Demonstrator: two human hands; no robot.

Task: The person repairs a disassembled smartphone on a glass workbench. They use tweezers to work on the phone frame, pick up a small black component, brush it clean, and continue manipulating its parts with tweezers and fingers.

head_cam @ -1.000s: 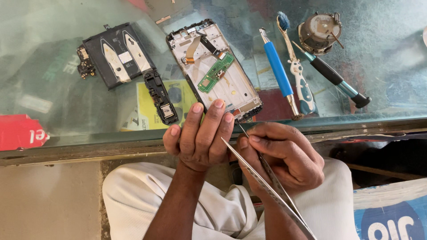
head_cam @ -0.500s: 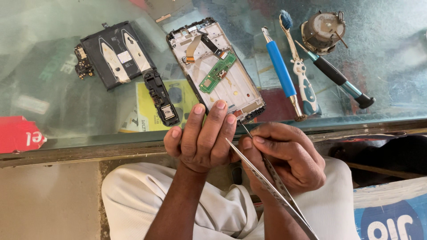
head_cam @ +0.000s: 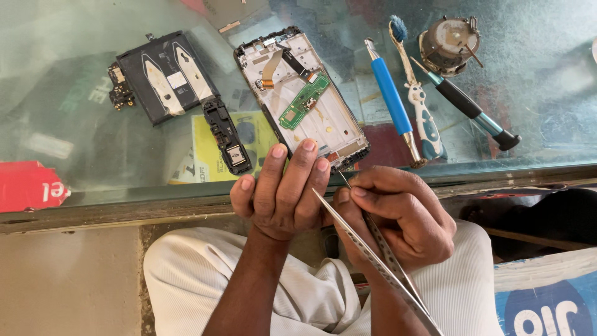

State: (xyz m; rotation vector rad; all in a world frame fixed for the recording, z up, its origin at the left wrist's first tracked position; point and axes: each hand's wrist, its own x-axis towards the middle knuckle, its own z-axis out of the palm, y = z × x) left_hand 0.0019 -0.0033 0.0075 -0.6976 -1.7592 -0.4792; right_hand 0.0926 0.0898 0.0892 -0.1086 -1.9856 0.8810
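Tweezers (head_cam: 373, 261), long and of bare metal, lie slantwise in the lower middle of the frame. The right hand (head_cam: 404, 224) is closed around them, with the thumb and forefinger pinching near the tips. Those tips point up and left at the left hand (head_cam: 283, 196), which is curled into a loose fist at the near edge of the glass desk (head_cam: 74, 124). We cannot tell what, if anything, that fist holds, as its fingers hide the inside.

We judge the step in hand to be fine work with the tweezer tips at something small cupped in the left hand. Any further move there would call for a steady left hand and a light, exact pinch, since the meeting point is out of our sight.

Above the hands, in the upper middle, lies an opened phone frame (head_cam: 329, 118) (its green board and ribbon are bare). To its left are a black plate (head_cam: 165, 78) and a small black module (head_cam: 227, 137). To its right are a blue screwdriver (head_cam: 390, 93), a toothbrush (head_cam: 416, 99) and a dark-handled screwdriver (head_cam: 469, 106).

Against the earlier frames we find little changed: both hands keep their pose and place, the tweezers slant the same way, and the parts on the desk lie as they did.
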